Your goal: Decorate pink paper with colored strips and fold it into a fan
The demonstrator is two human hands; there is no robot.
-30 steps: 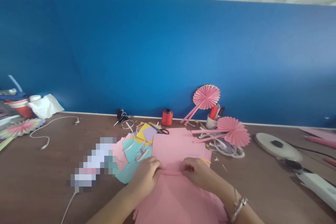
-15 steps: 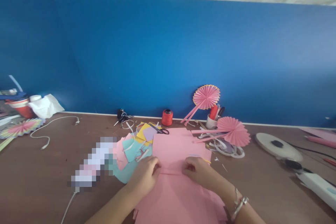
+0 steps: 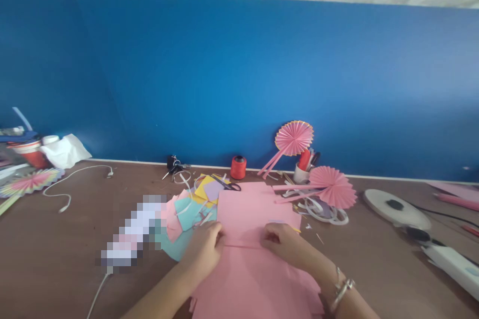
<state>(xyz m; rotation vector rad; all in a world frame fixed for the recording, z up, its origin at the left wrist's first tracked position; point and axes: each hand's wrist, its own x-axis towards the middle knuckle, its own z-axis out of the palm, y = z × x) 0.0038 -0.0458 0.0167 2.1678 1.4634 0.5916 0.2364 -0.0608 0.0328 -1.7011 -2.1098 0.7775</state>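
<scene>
A sheet of pink paper (image 3: 243, 254) with a narrow folded edge lies in front of me, over more pink sheets. My left hand (image 3: 206, 246) is closed at the left end of that fold, fingertips pinched on the paper. At the right end, my right hand (image 3: 283, 241) pinches the same edge with curled fingers. Beyond both hands rests another pink sheet (image 3: 249, 209), with black-handled scissors (image 3: 232, 186) at its far left corner. Beside my left hand are teal, yellow and pink paper scraps (image 3: 187, 212). The fingertips themselves are partly hidden.
Pleated pink paper fans (image 3: 333, 188) lie at the right, one leaning on a pen cup (image 3: 300, 173). A red thread spool (image 3: 238, 167) and keys (image 3: 174, 165) stand along the blue partition (image 3: 187, 75). A corded white device (image 3: 452, 269) is far right; a white cable (image 3: 71, 179) lies left.
My left hand has shifted slightly left along the folded edge. My right hand has barely moved, and the paper lies much as before.
</scene>
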